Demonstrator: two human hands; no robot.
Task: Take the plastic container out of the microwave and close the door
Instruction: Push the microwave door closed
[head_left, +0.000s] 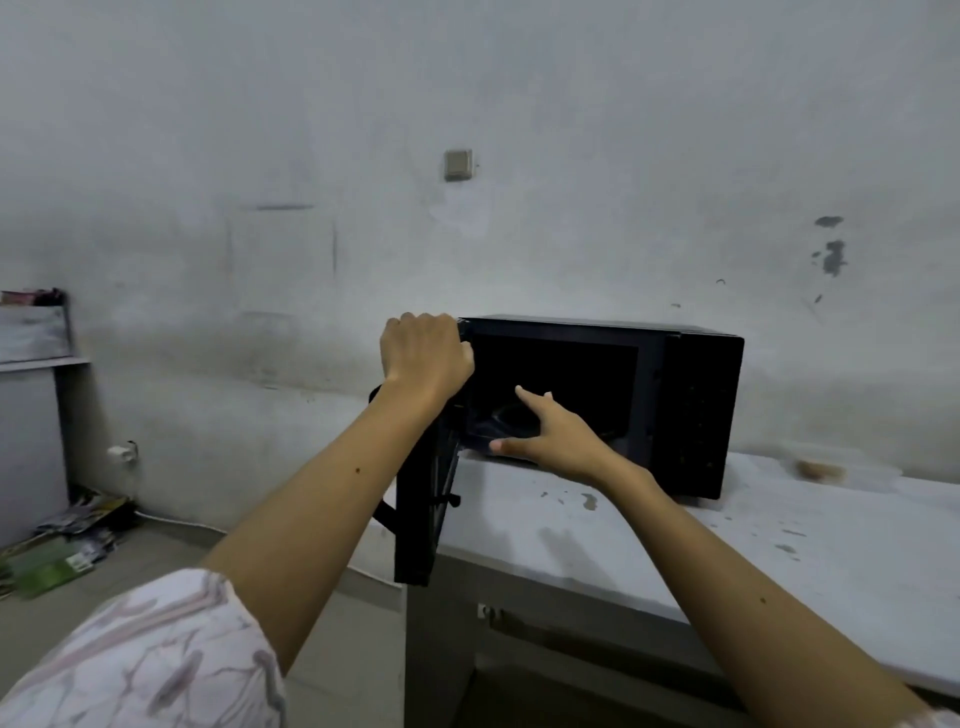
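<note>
surface (727, 545): bare toward its front edge | microwave (696, 410) at surface's left end, against wall | door (423, 499) swung out past left edge | left hand (423, 358) clenched on door's top | right hand (550, 439) spread, empty, at cavity mouth | container: dim round shape inside, unclear

We see a dim, flat pic with a cold blue-grey cast and no clear light source. Shadows are soft; a faint one lies on the counter (779, 545) under the right arm. The microwave (691, 405) cavity is almost pure black, so we cannot read details inside. No glare anywhere. The whole frame is a bit soft and smeared, esp. the sleeve (140, 660) at bottom left. Wide-angle distortion bends the edges, e.g. the shelf (36, 358) at left.
</note>
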